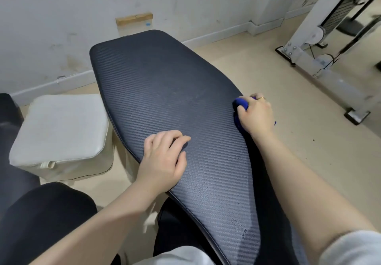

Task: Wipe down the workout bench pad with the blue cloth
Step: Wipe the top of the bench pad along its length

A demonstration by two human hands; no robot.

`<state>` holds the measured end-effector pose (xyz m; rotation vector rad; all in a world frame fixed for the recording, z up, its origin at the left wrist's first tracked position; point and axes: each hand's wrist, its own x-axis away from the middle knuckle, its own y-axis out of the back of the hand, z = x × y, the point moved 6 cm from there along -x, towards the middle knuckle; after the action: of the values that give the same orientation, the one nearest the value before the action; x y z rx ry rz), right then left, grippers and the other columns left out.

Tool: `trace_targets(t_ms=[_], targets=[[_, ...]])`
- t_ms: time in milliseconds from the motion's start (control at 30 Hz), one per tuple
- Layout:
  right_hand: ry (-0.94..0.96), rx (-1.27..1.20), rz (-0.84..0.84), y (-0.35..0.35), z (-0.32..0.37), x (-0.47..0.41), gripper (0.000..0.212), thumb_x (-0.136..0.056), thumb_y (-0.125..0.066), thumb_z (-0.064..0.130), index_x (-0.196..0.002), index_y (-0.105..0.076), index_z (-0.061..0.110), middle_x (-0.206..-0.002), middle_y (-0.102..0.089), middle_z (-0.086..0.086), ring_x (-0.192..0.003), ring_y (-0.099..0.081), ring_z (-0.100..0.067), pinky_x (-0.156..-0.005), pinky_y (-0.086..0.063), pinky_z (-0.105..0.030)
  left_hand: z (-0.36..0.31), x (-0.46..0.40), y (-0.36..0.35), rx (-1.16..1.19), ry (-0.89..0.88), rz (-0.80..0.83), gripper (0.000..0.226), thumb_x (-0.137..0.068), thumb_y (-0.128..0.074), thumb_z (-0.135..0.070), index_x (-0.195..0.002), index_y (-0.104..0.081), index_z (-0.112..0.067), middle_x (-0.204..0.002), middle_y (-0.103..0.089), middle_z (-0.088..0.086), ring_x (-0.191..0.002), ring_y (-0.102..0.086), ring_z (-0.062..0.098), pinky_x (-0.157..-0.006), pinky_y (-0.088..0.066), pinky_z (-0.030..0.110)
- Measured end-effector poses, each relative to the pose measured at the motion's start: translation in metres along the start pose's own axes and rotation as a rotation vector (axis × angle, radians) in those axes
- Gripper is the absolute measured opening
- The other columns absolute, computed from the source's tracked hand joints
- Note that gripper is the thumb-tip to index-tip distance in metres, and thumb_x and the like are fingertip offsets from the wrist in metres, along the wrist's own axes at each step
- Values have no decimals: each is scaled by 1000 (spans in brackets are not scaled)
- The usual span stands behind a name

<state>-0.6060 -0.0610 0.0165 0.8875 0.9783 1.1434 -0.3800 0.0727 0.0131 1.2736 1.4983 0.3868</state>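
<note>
R hand grips the blue cloth, bunched, at the pad's R edge. Unwiped surface lies left of and beyond the grip; pad's long axis runs away from the person. L hand, fingers loosely curled, holding nothing, rests on the pad nearer the body.

Far half of the bench pad lies bare (white stool crowds its left edge)

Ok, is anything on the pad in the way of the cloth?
Only the left hand, resting on the pad near its left edge. The right hand grips the cloth at the right edge.
</note>
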Motion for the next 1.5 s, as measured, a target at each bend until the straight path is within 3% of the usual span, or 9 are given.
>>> trace_targets(t_ms=[300, 467, 600, 733, 833, 933, 1167, 1367, 1500], targets=[[521, -42, 201, -12, 81, 86, 37, -75, -44, 32, -103, -67, 28, -108, -59, -6, -82, -51, -33, -68, -48, -35, 3, 1, -2, -13, 68, 96, 47, -75, -44, -25, -120, -46, -14, -110, -66, 9, -107, -45, 20, -95, -29, 35], [238, 38, 107, -25, 78, 15, 30, -85, -47, 23, -109, -64, 28, -123, -50, -4, -98, -46, -32, -70, -39, -32, 7, 4, -1, -24, 114, -1, 44, -76, -43, -25, -117, -52, -12, -107, -67, 7, -107, -46, 21, -97, -29, 36], [428, -19, 165, -28, 125, 69, 29, -81, -53, 23, -107, -66, 26, -115, -53, -5, -91, -46, -32, -70, -41, -34, 24, 16, 9, -93, 435, -163, 44, -76, -41, -26, -111, -61, -9, -103, -67, 5, -105, -46, 20, -99, -28, 42], [667, -113, 300, -25, 140, 111, 26, -78, -58, 25, -102, -68, 26, -108, -58, -5, -84, -51, -34, -72, -49, -37, 36, 30, 12, -52, 834, -231, 54, -80, -40, -29, -129, -50, -9, -139, -48, 10, -129, -37, 28, -109, -19, 48], [561, -64, 293, -36, 143, 74, 28, -83, -53, 25, -107, -66, 27, -117, -53, -3, -96, -49, -33, -80, -47, -36, 46, 43, 6, 164, 1139, -209, 63, -94, -41, -29, -148, -18, -7, -158, -13, 14, -144, -17, 31, -116, -11, 42], [454, 15, 184, -39, 151, 65, 27, -84, -49, 24, -105, -65, 25, -120, -50, -2, -95, -46, -30, -74, -42, -33, 49, 53, -9, 507, 1267, -172, 66, -99, -35, -32, -150, -3, -5, -158, -15, 15, -144, -20, 27, -115, -18, 32], [880, -140, 400, -27, 143, 149, 37, -72, -44, 34, -100, -69, 30, -103, -60, -4, -76, -53, -32, -69, -48, -34, 62, 62, -4, 707, 1300, -179, 53, -87, -48, -37, -134, -44, -12, -131, -58, 10, -121, -54, 29, -106, -41, 47], [581, -89, 265, -38, 160, 97, 28, -80, -53, 26, -104, -68, 28, -115, -55, -3, -95, -50, -32, -76, -49, -38, 58, 60, 0, 850, 1244, -242, 37, -93, -52, -19, -129, -50, -12, -119, -64, 3, -110, -61, 21, -101, -46, 38], [969, -117, 352, -21, 147, 162, 35, -73, -42, 34, -96, -69, 30, -103, -58, -2, -74, -48, -29, -67, -48, -37, 58, 58, 7, 853, 1261, -278, 23, -91, -55, -12, -114, -58, -7, -106, -67, 8, -92, -61, 19, -93, -49, 35]])
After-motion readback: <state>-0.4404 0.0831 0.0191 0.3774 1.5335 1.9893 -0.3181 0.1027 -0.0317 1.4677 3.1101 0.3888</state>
